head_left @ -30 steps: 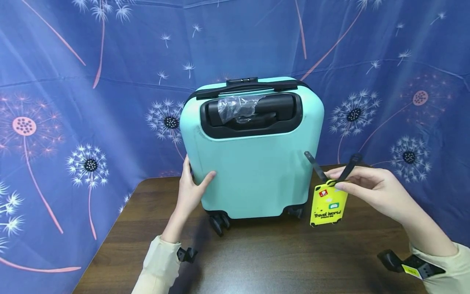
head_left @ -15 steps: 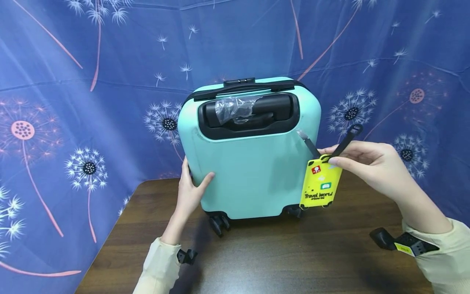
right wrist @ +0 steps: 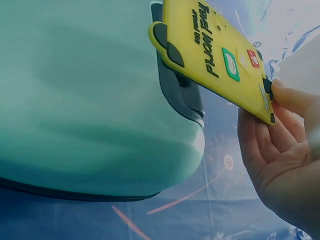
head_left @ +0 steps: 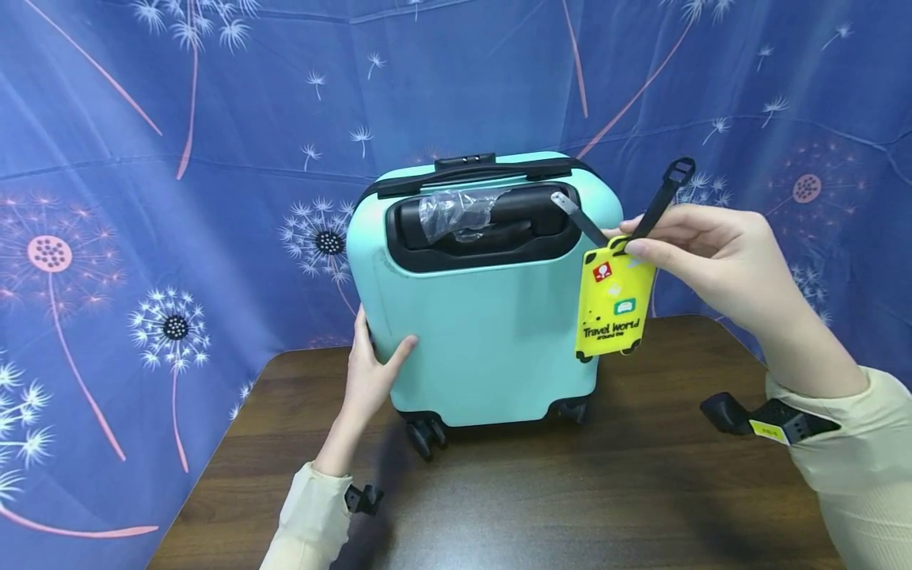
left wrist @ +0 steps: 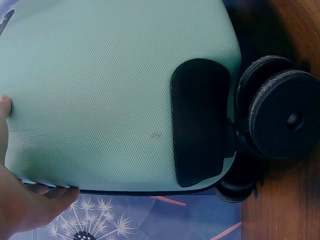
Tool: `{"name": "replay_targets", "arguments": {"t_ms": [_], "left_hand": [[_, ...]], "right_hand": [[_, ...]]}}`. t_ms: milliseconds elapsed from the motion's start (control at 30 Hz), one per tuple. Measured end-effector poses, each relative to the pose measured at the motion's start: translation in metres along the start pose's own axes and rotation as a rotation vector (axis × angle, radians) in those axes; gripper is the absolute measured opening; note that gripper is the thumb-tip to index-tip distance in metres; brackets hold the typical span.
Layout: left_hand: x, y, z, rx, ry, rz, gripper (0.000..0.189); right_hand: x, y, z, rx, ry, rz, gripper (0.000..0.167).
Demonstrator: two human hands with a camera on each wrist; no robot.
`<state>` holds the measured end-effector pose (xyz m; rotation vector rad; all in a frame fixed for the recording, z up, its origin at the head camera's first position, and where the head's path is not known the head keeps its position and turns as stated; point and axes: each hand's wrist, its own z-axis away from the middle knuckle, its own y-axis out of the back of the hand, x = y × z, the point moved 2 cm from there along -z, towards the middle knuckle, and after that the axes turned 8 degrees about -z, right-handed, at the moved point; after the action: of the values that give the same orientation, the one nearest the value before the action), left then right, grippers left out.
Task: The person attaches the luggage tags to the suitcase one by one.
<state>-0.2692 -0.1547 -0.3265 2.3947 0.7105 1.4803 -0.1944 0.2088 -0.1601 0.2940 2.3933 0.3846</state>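
A mint-green suitcase stands upright on the table, its black recessed handle partly wrapped in clear plastic. My left hand grips its left side, thumb on the front face and fingers round the edge; the left wrist view shows the fingertips along that edge. With thumb and fingers my right hand pinches a yellow luggage tag at its top loop. The tag reads "Travel World" and overlaps the suitcase's upper right in the head view. Its black strap sticks up unfastened, with two free ends spread apart.
The suitcase's black caster wheels rest on the dark wooden table. A blue curtain with dandelion prints hangs right behind. Each wrist wears a black camera strap.
My right hand has lifted the luggage tag from beside the suitcase's lower right up to its handle height, slightly leftward. My left hand and the suitcase hold still.
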Motion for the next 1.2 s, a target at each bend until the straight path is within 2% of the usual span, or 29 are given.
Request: {"name": "replay_targets", "arguments": {"t_ms": [200, 467, 767, 933, 1000, 1167, 1200], "left_hand": [[0.0, -0.001, -0.001, -0.004, 0.003, 0.006, 0.09], [0.0, -0.001, 0.001, 0.007, 0.01, 0.002, 0.09], [-0.001, -0.001, 0.003, 0.002, 0.017, 0.015, 0.089], [0.024, 0.006, 0.011, -0.018, 0.036, 0.018, 0.089], [0.025, 0.006, 0.011, -0.02, 0.037, 0.016, 0.089], [0.003, -0.001, 0.004, -0.006, 0.015, 0.021, 0.09], [0.002, -0.002, 0.004, -0.004, 0.008, 0.021, 0.09]], "right_hand": [[-0.006, -0.002, -0.017, 0.006, -0.019, 0.014, 0.014], [-0.011, -0.006, -0.045, -0.001, -0.046, -0.02, 0.018], [-0.006, -0.017, -0.068, -0.089, -0.098, -0.02, 0.02], [-0.003, -0.022, -0.077, -0.12, -0.146, 0.031, 0.024], [-0.003, -0.024, -0.081, -0.137, -0.164, 0.054, 0.026], [-0.002, -0.029, -0.09, -0.174, -0.216, 0.104, 0.032], [-0.002, -0.03, -0.091, -0.178, -0.227, 0.119, 0.033]]}}
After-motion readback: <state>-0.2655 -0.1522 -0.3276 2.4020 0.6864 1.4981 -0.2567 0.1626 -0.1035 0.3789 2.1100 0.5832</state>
